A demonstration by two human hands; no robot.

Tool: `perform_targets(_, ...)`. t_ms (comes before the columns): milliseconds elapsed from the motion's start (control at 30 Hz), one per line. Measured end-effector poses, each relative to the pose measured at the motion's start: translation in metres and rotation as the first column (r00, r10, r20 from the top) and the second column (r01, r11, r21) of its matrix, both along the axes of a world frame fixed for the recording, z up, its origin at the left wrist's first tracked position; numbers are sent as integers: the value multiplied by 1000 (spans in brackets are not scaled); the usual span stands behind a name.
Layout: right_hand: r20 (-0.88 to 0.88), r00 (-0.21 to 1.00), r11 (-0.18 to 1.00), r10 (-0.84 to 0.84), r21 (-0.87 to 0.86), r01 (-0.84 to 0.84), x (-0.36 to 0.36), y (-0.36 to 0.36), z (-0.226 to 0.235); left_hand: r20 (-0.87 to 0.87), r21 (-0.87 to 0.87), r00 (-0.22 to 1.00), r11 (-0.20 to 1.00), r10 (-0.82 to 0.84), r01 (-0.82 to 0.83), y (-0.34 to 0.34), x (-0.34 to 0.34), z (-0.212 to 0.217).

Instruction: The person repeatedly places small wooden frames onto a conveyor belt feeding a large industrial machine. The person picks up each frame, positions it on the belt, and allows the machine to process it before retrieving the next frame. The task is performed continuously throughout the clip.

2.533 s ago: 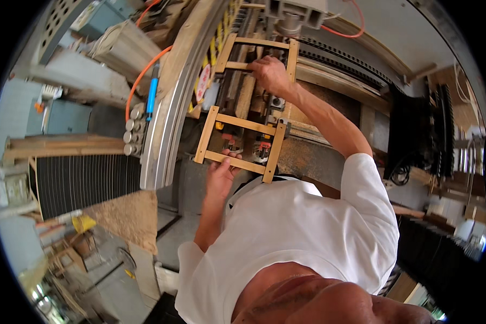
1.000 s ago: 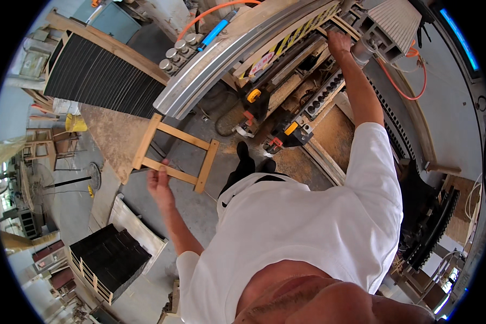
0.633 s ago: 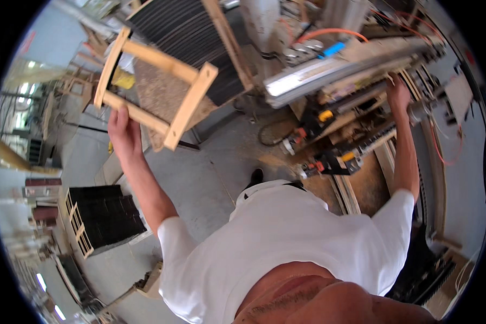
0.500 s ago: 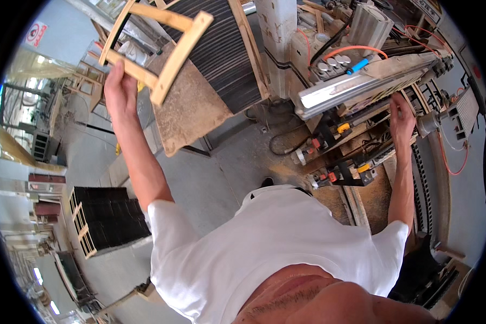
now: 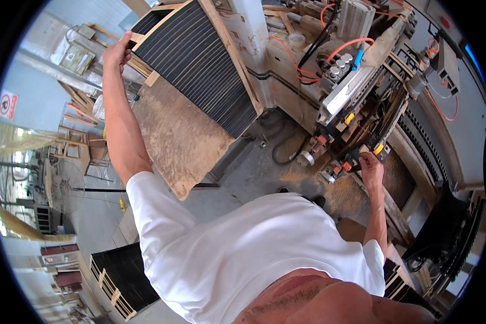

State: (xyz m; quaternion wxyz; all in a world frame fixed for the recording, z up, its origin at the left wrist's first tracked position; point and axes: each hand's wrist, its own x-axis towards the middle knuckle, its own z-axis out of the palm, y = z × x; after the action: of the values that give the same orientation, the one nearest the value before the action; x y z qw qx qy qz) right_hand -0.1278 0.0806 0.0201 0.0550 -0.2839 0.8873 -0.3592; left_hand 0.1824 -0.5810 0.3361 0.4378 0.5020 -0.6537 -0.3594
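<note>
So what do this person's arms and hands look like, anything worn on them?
Both arms come out of a plain white short-sleeved shirt, the sleeves ending above the elbows. Below that the forearms are bare. The left hand and the right hand wear no gloves, and no watch, bands or rings can be made out.

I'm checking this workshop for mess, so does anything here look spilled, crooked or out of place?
Yes. Sawdust lies in a loose heap on the floor beside the machine, just left of the right hand. The wooden board under the stack of black slatted panels, where the left hand reaches, is dusty and stained too. Nothing looks broken.
</note>
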Motion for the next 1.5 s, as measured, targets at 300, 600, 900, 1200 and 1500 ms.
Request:
perform_targets(300, 88, 987, 988, -133, -61, 138, 28, 22, -34, -160, -790, 986, 604, -43, -102, 154, -27, 25)
perform_targets(600, -269, 875, 916, -402, -114, 385, 44, 171, -60, -225, -187, 652, 689, -724, 700, 420, -101, -220)
perform_targets(900, -573, 584, 435, -575, 390, 811, 155, 408, -53, -276, 817, 623, 164, -732, 553, 565, -126, -443)
perform_targets(1200, -249, 470, 406, -847, 270, 873, 197, 440, -41, -229, 843, 415, 34, -880, 537, 641, -165, -476)
perform_targets(1500, -223, 459, 395, -860, 279, 875, 211, 448, -39, -259, 677, 481, 198, -838, 709, 616, -217, -434)
